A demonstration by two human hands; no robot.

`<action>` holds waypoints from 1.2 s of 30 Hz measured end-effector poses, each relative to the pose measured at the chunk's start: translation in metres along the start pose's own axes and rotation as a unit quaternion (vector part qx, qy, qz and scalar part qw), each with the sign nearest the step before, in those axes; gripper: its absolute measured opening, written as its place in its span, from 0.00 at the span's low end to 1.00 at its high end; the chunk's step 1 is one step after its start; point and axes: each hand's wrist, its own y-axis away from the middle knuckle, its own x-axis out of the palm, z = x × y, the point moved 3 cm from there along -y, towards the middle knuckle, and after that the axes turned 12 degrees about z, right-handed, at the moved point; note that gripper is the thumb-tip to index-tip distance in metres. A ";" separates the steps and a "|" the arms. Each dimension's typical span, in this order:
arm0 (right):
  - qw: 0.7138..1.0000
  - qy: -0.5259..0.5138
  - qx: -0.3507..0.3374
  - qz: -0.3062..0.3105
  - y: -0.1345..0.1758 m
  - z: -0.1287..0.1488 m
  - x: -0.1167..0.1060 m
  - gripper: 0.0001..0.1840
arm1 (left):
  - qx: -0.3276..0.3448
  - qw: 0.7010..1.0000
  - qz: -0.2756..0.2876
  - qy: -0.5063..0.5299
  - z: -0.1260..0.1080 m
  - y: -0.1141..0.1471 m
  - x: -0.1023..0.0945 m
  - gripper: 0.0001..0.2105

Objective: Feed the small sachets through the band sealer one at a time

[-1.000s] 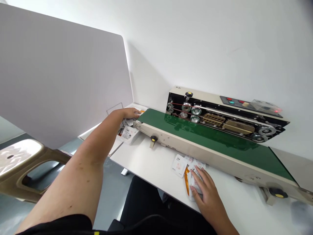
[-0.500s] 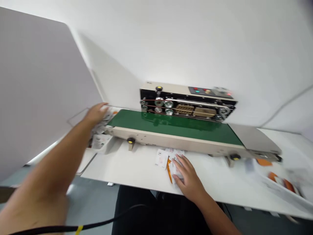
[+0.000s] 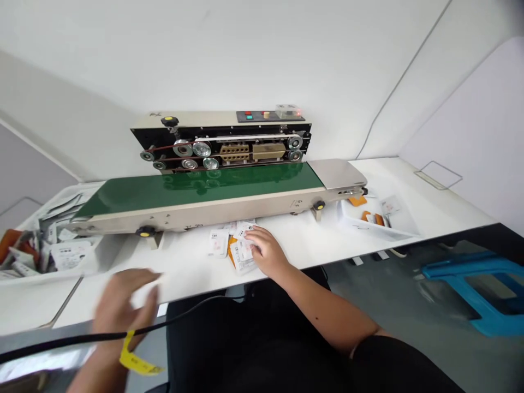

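Note:
My right hand is at a small pile of printed white packets in front of the band sealer. Its fingers and thumb close on one white packet at the pile's upper right. An orange piece shows between the packets. My left hand, blurred by motion, hangs over the table's front edge left of the pile. Its thumb and fingers are apart, and nothing shows between them.
A white bin full of packets stands under the sealer's left end. Another white bin with orange and white packets is at the right. A black cable crosses in front of me. A blue stool stands on the floor at right.
My left hand has come back from the left bin toward the table's front edge. My right hand has stayed at the packets, its fingers drawn closer together. The view has turned right.

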 end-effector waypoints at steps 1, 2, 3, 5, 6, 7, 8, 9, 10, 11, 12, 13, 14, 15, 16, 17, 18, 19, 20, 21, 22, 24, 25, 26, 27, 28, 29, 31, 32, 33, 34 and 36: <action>1.000 -0.004 0.003 -0.009 0.001 0.000 -0.002 0.25 | 0.027 0.999 0.014 -0.019 -0.011 0.003 0.017 0.13; 1.000 -0.008 0.007 -0.019 0.002 0.000 -0.004 0.26 | 0.067 0.996 0.050 -0.042 -0.021 0.001 0.037 0.13; 0.999 -0.013 0.012 -0.030 0.003 0.000 -0.006 0.26 | 0.067 0.992 0.093 -0.053 -0.028 -0.004 0.057 0.14; 0.998 -0.022 0.020 -0.053 0.005 0.001 -0.010 0.26 | 0.061 0.988 0.122 -0.068 -0.039 -0.021 0.089 0.19; 0.998 -0.025 0.021 -0.062 0.006 0.001 -0.011 0.25 | 0.056 0.988 0.126 -0.071 -0.042 -0.029 0.102 0.22; 0.997 -0.026 0.022 -0.068 0.007 0.001 -0.012 0.25 | 0.054 0.988 0.127 -0.069 -0.044 -0.036 0.112 0.25; 0.997 -0.027 0.020 -0.073 0.007 0.000 -0.012 0.25 | 0.058 0.987 0.135 -0.067 -0.045 -0.040 0.120 0.27; 0.996 -0.027 0.016 -0.078 0.007 0.000 -0.012 0.24 | 0.063 0.985 0.148 -0.067 -0.045 -0.043 0.127 0.30; 0.996 -0.028 0.010 -0.086 0.006 -0.001 -0.012 0.24 | 0.071 0.981 0.168 -0.071 -0.044 -0.044 0.133 0.32; 0.995 -0.031 0.004 -0.096 0.005 -0.002 -0.012 0.23 | 0.081 0.975 0.190 -0.080 -0.042 -0.044 0.138 0.34; 0.994 -0.036 -0.002 -0.108 0.004 -0.003 -0.013 0.21 | 0.089 0.970 0.208 -0.090 -0.038 -0.043 0.142 0.33; 0.992 -0.043 -0.008 -0.120 0.003 -0.004 -0.014 0.19 | 0.099 0.964 0.225 -0.099 -0.033 -0.042 0.146 0.32; 0.990 -0.053 -0.012 -0.131 0.002 -0.005 -0.016 0.17 | 0.101 0.962 0.232 -0.104 -0.028 -0.042 0.149 0.31; 0.988 -0.065 -0.011 -0.141 0.001 -0.006 -0.018 0.16 | 0.100 0.961 0.234 -0.110 -0.024 -0.042 0.152 0.31; 0.986 -0.078 -0.007 -0.149 0.001 -0.007 -0.021 0.15 | 0.098 0.961 0.233 -0.114 -0.020 -0.043 0.155 0.31; 0.984 -0.091 0.001 -0.156 0.001 -0.009 -0.023 0.14 | 0.093 0.962 0.229 -0.116 -0.018 -0.044 0.157 0.30; 0.982 -0.103 0.011 -0.161 0.003 -0.011 -0.025 0.15 | 0.088 0.964 0.223 -0.116 -0.018 -0.044 0.159 0.31; 0.980 -0.114 0.020 -0.164 0.005 -0.012 -0.027 0.16 | 0.081 0.966 0.217 -0.112 -0.019 -0.044 0.160 0.31; 0.978 -0.125 0.027 -0.166 0.007 -0.013 -0.028 0.16 | 0.073 0.970 0.208 -0.106 -0.022 -0.044 0.160 0.31; 0.976 -0.137 0.032 -0.165 0.010 -0.014 -0.028 0.17 | 0.063 0.974 0.197 -0.095 -0.025 -0.043 0.158 0.32; 0.975 -0.149 0.034 -0.162 0.012 -0.014 -0.027 0.17 | 0.053 0.979 0.181 -0.082 -0.029 -0.042 0.156 0.33; 0.973 -0.174 0.032 -0.146 0.017 -0.013 -0.025 0.18 | 0.038 0.986 0.153 -0.055 -0.035 -0.039 0.151 0.39; 0.973 -0.187 0.028 -0.132 0.018 -0.012 -0.024 0.18 | 0.033 0.988 0.146 -0.039 -0.037 -0.037 0.149 0.41; 0.973 -0.198 0.020 -0.113 0.019 -0.010 -0.022 0.17 | 0.030 0.990 0.137 -0.022 -0.037 -0.036 0.147 0.42; 0.974 -0.206 0.009 -0.091 0.020 -0.008 -0.021 0.16 | 0.026 0.991 0.131 -0.006 -0.037 -0.034 0.144 0.43; 0.975 -0.212 -0.006 -0.067 0.020 -0.004 -0.020 0.15 | 0.032 0.992 0.123 0.007 -0.038 -0.033 0.142 0.42; 0.975 -0.215 -0.022 -0.043 0.021 -0.001 -0.019 0.14 | 0.043 0.992 0.115 0.015 -0.038 -0.031 0.139 0.40; 0.976 -0.212 -0.050 0.005 0.022 0.008 -0.019 0.14 | 0.066 0.992 0.108 0.023 -0.038 -0.028 0.135 0.33; 0.976 -0.207 -0.061 0.024 0.022 0.011 -0.020 0.14 | 0.075 0.991 0.109 0.027 -0.039 -0.027 0.133 0.28; 0.976 -0.200 -0.071 0.038 0.023 0.014 -0.021 0.14 | 0.082 0.990 0.109 0.035 -0.039 -0.026 0.132 0.23; 0.977 -0.190 -0.080 0.049 0.024 0.016 -0.022 0.13 | 0.084 0.990 0.105 0.048 -0.039 -0.024 0.130 0.19; 0.981 -0.155 -0.105 0.059 0.024 0.019 -0.024 0.14 | 0.074 0.991 0.078 0.081 -0.037 -0.022 0.126 0.15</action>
